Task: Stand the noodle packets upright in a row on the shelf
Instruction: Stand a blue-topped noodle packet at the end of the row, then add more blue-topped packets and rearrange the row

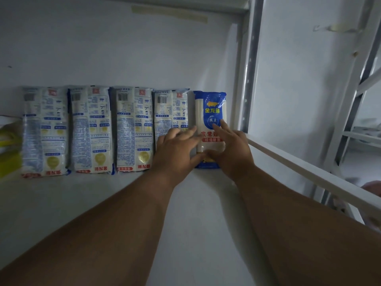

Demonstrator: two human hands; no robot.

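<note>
Several pale noodle packets stand in a row against the back wall of the white shelf (82,203), back labels facing me; the leftmost (45,131) and the one nearest my hands (171,108) bound that group. At the right end stands a blue-fronted noodle packet (210,106), upright, touching its neighbour. My left hand (175,149) grips its lower left edge, thumb under its base, and hides the bottom of the neighbouring packet. My right hand (233,149) presses on its front and right side, fingers spread over the label.
A yellow object (9,147) sits at the shelf's far left edge. A perforated metal upright (247,69) stands just right of the blue packet. The white shelf rail (309,168) runs diagonally at right. Another rack (360,120) shows beyond it.
</note>
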